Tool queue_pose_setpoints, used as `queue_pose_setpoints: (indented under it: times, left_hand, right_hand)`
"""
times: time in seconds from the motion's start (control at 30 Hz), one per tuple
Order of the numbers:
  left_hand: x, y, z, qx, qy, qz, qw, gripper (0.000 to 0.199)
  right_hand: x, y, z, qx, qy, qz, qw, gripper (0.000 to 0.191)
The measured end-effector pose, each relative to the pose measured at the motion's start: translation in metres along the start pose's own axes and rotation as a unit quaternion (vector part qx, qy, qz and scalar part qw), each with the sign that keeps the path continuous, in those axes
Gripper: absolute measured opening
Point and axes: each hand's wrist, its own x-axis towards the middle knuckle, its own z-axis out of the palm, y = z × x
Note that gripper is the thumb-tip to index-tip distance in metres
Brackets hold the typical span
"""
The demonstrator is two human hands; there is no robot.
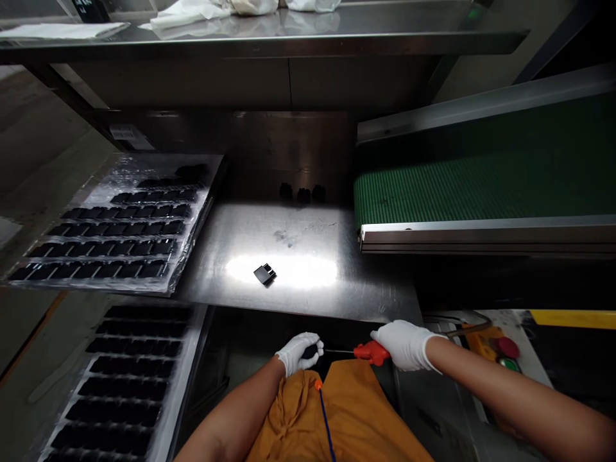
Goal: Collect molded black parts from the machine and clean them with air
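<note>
My left hand (302, 353), in a white glove, is closed around a small black plastic part (309, 351) just above my lap. Most of that part is hidden by the fingers. My right hand (404, 345), also gloved, grips a red air blow gun (371, 353), its thin metal nozzle (339, 351) pointing left at the black part. On the steel table beyond my hands lies a single black plastic piece (265, 274). Farther back, three small black pieces (303, 194) sit in a row in the shade.
At the left, a plastic-covered tray (192, 240) carries rows of black parts; another loaded tray (180, 391) stands below it. A green conveyor belt (481, 179) fills the right side. Beneath it is a red button (507, 348). A steel shelf (385, 42) spans the back.
</note>
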Motion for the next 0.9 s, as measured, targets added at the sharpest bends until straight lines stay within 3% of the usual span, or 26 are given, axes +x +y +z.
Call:
queue_pose_setpoints:
  times: [0.23, 0.37, 0.47, 0.57, 0.67, 0.77, 0.9]
  left_hand:
    - [0.004, -0.006, 0.0, 0.038, -0.007, 0.04, 0.998, 0.053]
    - [-0.002, -0.002, 0.005, 0.083, -0.015, 0.077, 0.993, 0.059]
    - [-0.021, 0.009, 0.003, 0.109, 0.006, 0.114, 0.988, 0.052]
    - [-0.056, 0.026, -0.011, 0.136, 0.054, 0.187, 0.972, 0.042]
    - [-0.096, 0.05, -0.034, 0.178, 0.129, 0.287, 0.932, 0.034]
    - [-0.122, 0.084, -0.057, 0.21, 0.25, 0.398, 0.857, 0.034]
    - [-0.112, 0.141, -0.08, 0.23, 0.374, 0.508, 0.741, 0.039]
  right_hand:
    - [0.004, 0.004, 0.006, 0.013, 0.034, -0.028, 0.999, 0.046]
    - [0.005, 0.006, 0.008, 0.02, 0.058, -0.031, 0.998, 0.041]
    - [0.002, 0.012, 0.007, 0.029, 0.079, -0.03, 0.996, 0.046]
    - [-0.004, 0.018, 0.006, 0.055, 0.131, -0.043, 0.989, 0.06]
    - [-0.01, 0.02, 0.009, 0.086, 0.209, -0.05, 0.973, 0.066]
    - [-0.012, 0.013, 0.016, 0.082, 0.252, -0.048, 0.963, 0.066]
    - [-0.01, -0.004, 0.021, 0.055, 0.277, -0.064, 0.957, 0.066]
